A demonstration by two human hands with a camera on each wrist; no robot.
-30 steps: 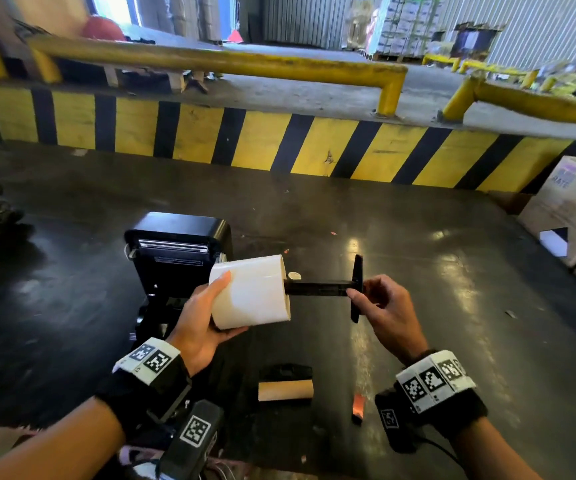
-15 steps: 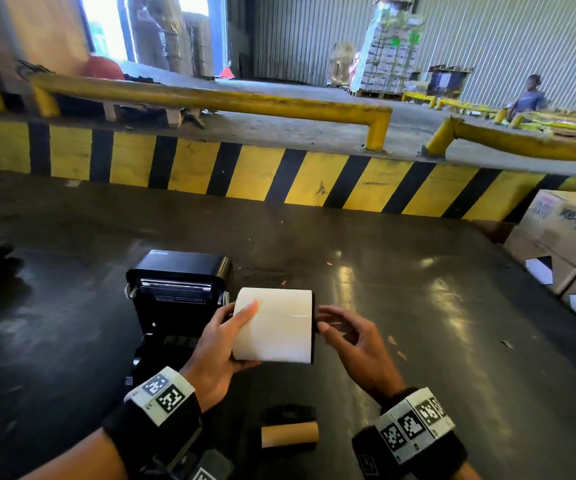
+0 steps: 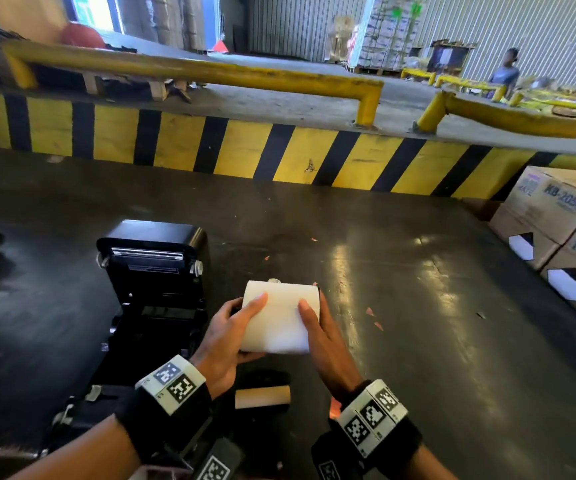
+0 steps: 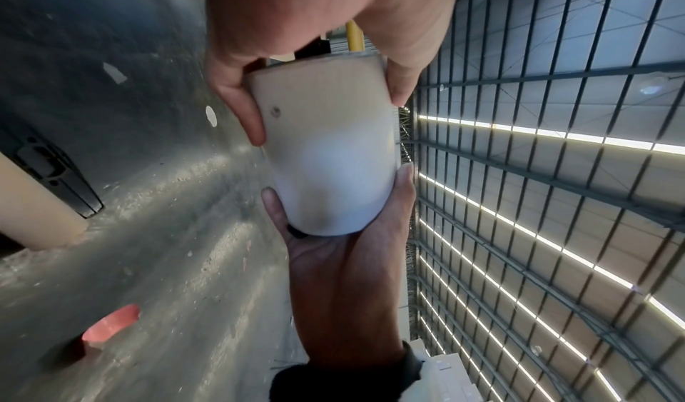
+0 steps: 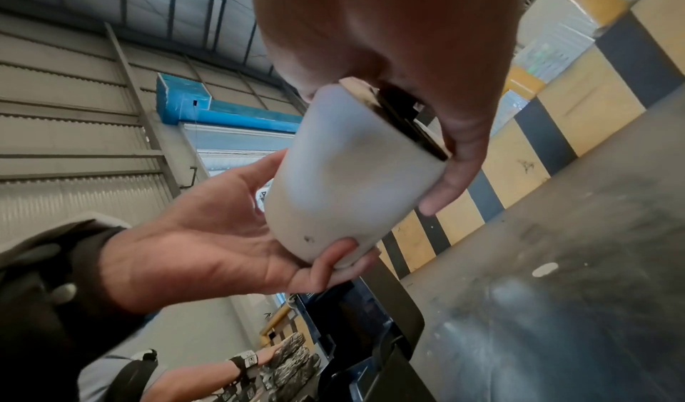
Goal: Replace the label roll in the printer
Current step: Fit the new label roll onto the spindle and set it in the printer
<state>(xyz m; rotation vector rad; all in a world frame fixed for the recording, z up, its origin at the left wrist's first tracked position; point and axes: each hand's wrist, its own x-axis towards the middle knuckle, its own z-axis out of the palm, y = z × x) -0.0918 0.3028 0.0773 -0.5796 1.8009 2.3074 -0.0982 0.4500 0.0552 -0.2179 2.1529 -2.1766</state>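
Note:
Both hands hold a white label roll point(image 3: 279, 317) in the air, just right of the black printer point(image 3: 154, 271), which stands with its lid up. My left hand point(image 3: 245, 327) grips the roll's left end, fingers curled underneath. My right hand point(image 3: 314, 327) wraps the right end. In the right wrist view, a black spindle flange point(image 5: 407, 127) sits flush against the roll point(image 5: 352, 179) under my right hand's fingers point(image 5: 444, 191). The left wrist view shows the roll point(image 4: 330, 156) clasped from both ends. The printer's roll bay is dark and partly hidden.
An empty brown cardboard core point(image 3: 262, 396) lies on the dark floor point(image 3: 418, 306) below my hands, beside a small orange piece point(image 3: 335, 407). Cardboard boxes point(image 3: 556, 220) stand at the right. A yellow-black striped kerb point(image 3: 279, 150) runs behind. A person point(image 3: 504, 71) stands far off.
The black spindle, sticking out to the right a second ago, has been pushed into the roll. My right hand has moved from the spindle's flange onto the roll's end.

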